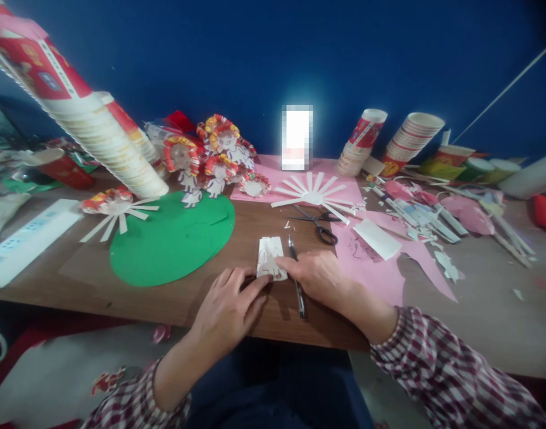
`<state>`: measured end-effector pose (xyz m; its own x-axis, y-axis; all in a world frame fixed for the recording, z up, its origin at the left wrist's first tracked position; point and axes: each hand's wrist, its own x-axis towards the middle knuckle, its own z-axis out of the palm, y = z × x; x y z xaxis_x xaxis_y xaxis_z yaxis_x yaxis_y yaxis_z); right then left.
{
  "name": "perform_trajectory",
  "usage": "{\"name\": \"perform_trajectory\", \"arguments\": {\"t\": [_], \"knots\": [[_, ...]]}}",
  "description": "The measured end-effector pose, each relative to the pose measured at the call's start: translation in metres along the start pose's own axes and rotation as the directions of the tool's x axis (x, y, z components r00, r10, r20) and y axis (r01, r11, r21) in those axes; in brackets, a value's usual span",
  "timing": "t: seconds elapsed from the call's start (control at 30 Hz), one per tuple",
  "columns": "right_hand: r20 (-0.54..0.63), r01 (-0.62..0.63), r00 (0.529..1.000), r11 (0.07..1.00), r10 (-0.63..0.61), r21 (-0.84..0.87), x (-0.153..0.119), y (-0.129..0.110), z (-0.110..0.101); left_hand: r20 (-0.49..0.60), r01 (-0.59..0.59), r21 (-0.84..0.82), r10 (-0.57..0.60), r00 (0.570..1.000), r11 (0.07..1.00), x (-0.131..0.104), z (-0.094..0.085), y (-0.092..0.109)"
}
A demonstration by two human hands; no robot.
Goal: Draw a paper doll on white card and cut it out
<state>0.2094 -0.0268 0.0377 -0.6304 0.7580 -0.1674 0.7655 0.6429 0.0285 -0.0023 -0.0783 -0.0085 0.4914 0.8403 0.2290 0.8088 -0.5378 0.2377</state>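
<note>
A small piece of white paper (264, 250) with dark pen lines lies on the table in front of me. My left hand (228, 302) rests at its lower left, fingers stretched toward it and a fingertip on its bottom edge. From the other side, my right hand (320, 273) is closed, its forefinger reaching onto the paper and the other fingers curled under. What those curled fingers touch is hidden. A black pen (299, 295) lies beside the paper, partly under my right hand. Black-handled scissors (316, 221) lie just beyond, next to tiny white scraps.
A green paper oval (174, 244) lies to the left. Paper figures with red-yellow frames (221, 136) stand behind it. Tall paper cup stacks (107, 134) lean at left; shorter stacks (409, 143) stand at right. Pink paper (371, 274), a white fan-cut cup (315, 196) and a bright phone (296, 137) are nearby.
</note>
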Motion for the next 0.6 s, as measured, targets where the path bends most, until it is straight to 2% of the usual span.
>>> {"name": "perform_trajectory", "arguments": {"t": [0.6], "knots": [[-0.014, -0.007, 1.000, 1.000, 0.007, -0.001, -0.0002, -0.0004, -0.0014, -0.001, 0.003, -0.014, -0.003, 1.000, 1.000, 0.0007, -0.0004, 0.0008]]}}
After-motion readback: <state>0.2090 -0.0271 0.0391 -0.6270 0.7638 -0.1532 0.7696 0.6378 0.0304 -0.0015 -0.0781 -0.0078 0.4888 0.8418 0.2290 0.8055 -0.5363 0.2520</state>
